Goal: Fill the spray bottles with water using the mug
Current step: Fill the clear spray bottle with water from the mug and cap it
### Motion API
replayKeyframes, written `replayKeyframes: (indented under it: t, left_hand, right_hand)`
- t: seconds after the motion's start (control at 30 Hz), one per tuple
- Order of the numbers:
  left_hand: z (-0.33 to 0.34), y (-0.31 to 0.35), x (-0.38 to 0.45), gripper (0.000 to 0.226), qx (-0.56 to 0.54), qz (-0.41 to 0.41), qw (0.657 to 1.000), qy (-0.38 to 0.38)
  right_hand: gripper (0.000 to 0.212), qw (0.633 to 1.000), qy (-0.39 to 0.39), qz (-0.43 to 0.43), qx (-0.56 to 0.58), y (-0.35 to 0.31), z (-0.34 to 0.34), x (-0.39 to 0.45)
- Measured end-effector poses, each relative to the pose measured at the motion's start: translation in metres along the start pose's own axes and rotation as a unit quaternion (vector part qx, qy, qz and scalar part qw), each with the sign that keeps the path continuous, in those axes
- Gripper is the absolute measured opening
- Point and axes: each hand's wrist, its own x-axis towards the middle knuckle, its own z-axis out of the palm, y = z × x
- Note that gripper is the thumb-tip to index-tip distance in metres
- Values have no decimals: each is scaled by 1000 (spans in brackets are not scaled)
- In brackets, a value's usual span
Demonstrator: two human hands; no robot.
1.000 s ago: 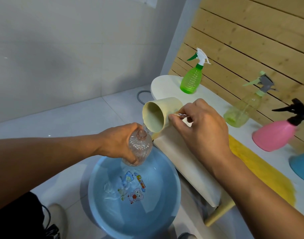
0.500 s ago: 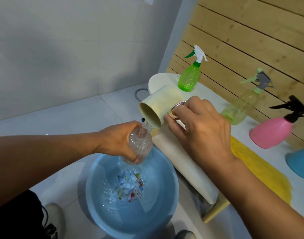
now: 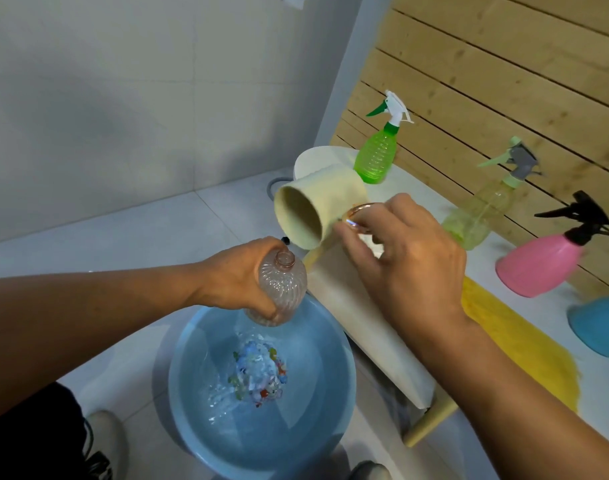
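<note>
Right hand (image 3: 410, 258): fingers curled round the metallic loop handle of the cream mug (image 3: 318, 209), thumb and forefinger pinching it. Mug tipped on its side, mouth facing left and down, just above and right of the bottle neck, not touching it. No stream visible from the mug.

Left hand (image 3: 237, 275): fingers and thumb wrapped round the clear ribbed spray bottle (image 3: 280, 289), cap off, open neck up and leaning slightly toward the mug.

Directly below the bottle: blue basin (image 3: 206, 441) on the floor, holding water; surface rippled, printed pattern at the bottom distorted.

Right of the mug grip: white low table (image 3: 372, 323), its edge beside the basin. Beyond the mug stands a green spray bottle (image 3: 377, 155). Farther right of the right hand: pale yellow-green spray bottle (image 3: 483, 209), pink spray bottle (image 3: 542, 265), then a blue container (image 3: 600, 323), partly cut by the frame. Yellow cloth (image 3: 517, 344) lies on the table beside the right forearm.
</note>
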Motion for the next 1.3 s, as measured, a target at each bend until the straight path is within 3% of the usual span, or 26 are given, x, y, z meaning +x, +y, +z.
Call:
replayKeyframes:
  t: [0.07, 0.13, 0.27, 0.37, 0.5, 0.73, 0.87, 1.3]
  left_hand:
    - [-1, 3, -2, 94, -24, 2, 1000, 7]
    - [-4, 5, -3, 90, -44, 4, 999, 19]
    - [-10, 8, -4, 88, -83, -2, 996, 45]
    - [-10, 7, -3, 85, -91, 2, 993, 71]
    - [-15, 6, -1, 86, -97, 2, 992, 85]
    - [-20, -1, 6, 88, -94, 5, 990, 101]
    - [-23, -5, 8, 90, -94, 10, 989, 110]
    - [-29, -11, 7, 91, -80, 20, 991, 104]
  right_hand:
    - [30, 984, -44, 159, 65, 6, 4, 3]
    - [36, 942, -76, 290, 149, 19, 11, 7]
    - [44, 872, -92, 408, 255, 42, 25, 19]
    - [47, 842, -111, 442, 291, 52, 34, 33]
    - [35, 818, -121, 453, 333, 62, 54, 63]
    - [22, 775, -222, 499, 318, 73, 93, 117]
    - [31, 737, -266, 531, 323, 78, 115, 129]
    - [28, 703, -258, 575, 329, 82, 148, 119]
